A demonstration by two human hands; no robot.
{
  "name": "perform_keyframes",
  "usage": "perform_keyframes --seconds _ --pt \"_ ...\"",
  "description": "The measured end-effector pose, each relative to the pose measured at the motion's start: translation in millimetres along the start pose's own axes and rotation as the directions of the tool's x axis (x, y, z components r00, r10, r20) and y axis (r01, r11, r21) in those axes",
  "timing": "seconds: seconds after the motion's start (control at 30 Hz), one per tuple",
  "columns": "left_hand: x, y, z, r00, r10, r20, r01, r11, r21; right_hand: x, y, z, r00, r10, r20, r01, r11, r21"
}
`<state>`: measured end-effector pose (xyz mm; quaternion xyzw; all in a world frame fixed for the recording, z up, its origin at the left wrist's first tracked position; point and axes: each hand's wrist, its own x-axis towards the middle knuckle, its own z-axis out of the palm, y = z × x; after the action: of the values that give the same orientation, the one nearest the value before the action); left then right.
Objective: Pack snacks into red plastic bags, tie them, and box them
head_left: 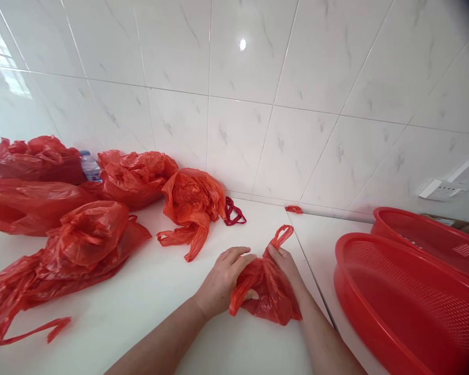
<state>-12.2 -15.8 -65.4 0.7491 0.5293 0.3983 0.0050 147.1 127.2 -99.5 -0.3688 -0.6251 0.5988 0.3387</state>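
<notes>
A small red plastic bag [271, 294] with something hidden inside sits on the white table in front of me. My left hand [229, 278] is curled round the bag's left side, its thumb showing beneath one handle and its fingers over the top. On the other side my right hand [283, 263] pinches the second handle, whose loop [283, 234] sticks up above the thumb. The bag's neck is gathered and twisted between the hands. Just beyond my left hand lies a crumpled red plastic bag [195, 198] with loose handles.
Several filled red plastic bags [89, 239] crowd the left of the white table [140, 317], with a plastic bottle [89, 166] among them. Dark red straps [234, 212] and a red scrap [294, 209] lie near the tiled wall. Two red perforated baskets [359, 291] stand at right.
</notes>
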Motion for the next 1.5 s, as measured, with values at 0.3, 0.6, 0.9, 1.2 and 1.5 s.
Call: perform_keyframes --seconds 0.3,0.6,0.9,1.2,1.5 --pt "-2 -2 6 0.979 0.031 -0.203 -0.025 0.999 0.03 2 0 0 0.999 -0.011 -0.03 0.011 1.0 -0.009" --pt "-3 17 18 0.972 0.177 -0.153 -0.169 0.983 0.066 -8 -15 5 0.999 0.035 -0.03 -0.034 0.999 0.035" --pt "-3 25 23 0.969 0.206 -0.135 -0.195 0.977 0.087 -15 -24 9 0.999 0.052 -0.011 -0.051 0.997 0.056" --pt "-5 28 27 0.957 0.245 -0.152 -0.236 0.969 0.076 -14 -25 11 0.999 0.035 0.005 -0.035 0.999 0.028" --pt "-2 13 15 0.979 0.015 -0.205 -0.007 0.999 0.037 -9 -18 -3 0.993 0.074 0.09 -0.087 0.986 0.144"
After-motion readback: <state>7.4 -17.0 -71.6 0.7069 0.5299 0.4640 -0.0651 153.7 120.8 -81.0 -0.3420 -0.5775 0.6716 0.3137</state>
